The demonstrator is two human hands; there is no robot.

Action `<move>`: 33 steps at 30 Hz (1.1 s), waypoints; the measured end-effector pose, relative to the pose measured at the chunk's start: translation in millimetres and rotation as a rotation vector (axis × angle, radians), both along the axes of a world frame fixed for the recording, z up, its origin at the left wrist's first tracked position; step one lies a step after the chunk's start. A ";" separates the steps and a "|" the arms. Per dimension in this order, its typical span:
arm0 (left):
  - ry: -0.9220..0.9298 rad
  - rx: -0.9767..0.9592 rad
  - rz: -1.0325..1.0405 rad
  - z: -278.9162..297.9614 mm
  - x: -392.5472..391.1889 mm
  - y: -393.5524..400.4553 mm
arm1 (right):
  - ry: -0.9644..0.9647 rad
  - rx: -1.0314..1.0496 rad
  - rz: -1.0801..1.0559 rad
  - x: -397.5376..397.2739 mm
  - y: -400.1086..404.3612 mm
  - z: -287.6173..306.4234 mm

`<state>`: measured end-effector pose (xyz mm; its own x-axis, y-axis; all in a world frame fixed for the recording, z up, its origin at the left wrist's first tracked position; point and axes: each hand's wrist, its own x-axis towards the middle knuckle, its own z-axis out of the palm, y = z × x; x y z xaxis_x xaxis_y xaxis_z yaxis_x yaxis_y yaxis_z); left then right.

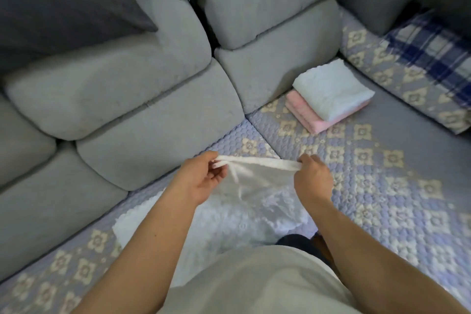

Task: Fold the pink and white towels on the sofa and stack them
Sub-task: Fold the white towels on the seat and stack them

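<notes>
1. Left hand (201,181) and right hand (312,178) each pinch a top corner of the white towel (254,186), lifted above the sofa (382,186) front edge.
2. Mid-fold; next, likely bring corners together, then add to folded stack (331,94) by the back cushions.

We have just one camera, worn on the head. It looks forward and down at the sofa seat (356,186), very close to our own arms and chest. The wide view bends the back cushions (127,89) at the edges.
</notes>
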<state>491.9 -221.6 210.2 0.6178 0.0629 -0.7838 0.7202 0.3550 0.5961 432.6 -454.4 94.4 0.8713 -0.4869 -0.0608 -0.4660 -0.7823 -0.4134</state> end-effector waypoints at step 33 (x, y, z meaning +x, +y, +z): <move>0.330 0.377 -0.547 -51.1 1.6 145.0 | -0.018 0.869 -0.865 -68.3 -93.3 -15.9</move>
<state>493.4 -76.7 159.1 0.3738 0.1152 -0.9203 0.8983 -0.2920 0.3283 364.2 -547.8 78.5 0.2847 -0.7089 -0.6452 -0.6839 0.3214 -0.6549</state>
